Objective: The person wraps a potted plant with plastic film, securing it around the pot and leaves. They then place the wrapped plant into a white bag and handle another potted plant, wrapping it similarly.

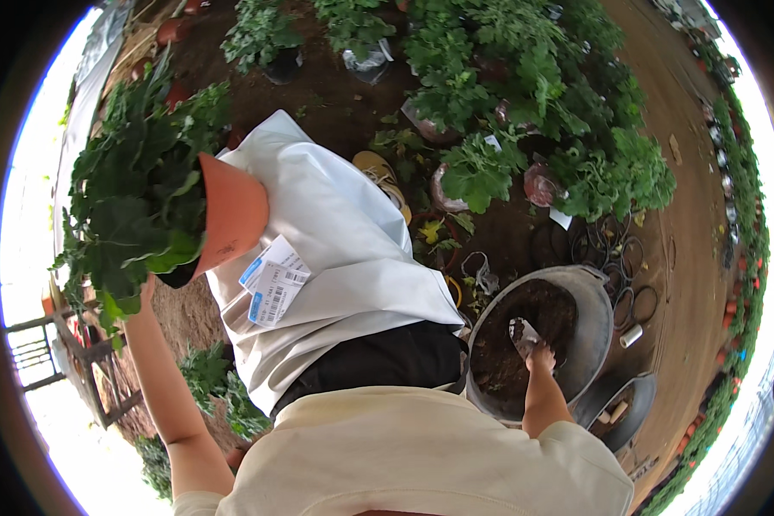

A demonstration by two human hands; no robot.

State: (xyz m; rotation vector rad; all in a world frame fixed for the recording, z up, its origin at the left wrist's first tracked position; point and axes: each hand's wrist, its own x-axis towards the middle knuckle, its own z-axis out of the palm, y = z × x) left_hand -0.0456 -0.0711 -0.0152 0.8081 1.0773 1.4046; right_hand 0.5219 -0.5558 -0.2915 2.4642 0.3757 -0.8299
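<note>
A leafy plant [135, 200] grows in an orange plastic pot [235, 213], which lies tilted on its side against the white apron [335, 226] over my lap. My left hand [147, 290] grips the plant near the pot's lower rim, its fingers mostly hidden by leaves. On my right stands a large grey tub [593, 322] with dark soil [500, 351] inside. My right hand [542, 358] holds a metal hand trowel [522, 337] over that soil. Two printed labels [277, 284] rest on the apron beside the pot.
Many potted plants [490, 71] crowd the ground ahead. Thin black rings or tubing [609, 248] lie beyond the tub, near a white roll [631, 336]. A second grey container [642, 400] sits behind the tub. A wooden frame [97, 361] stands at the left.
</note>
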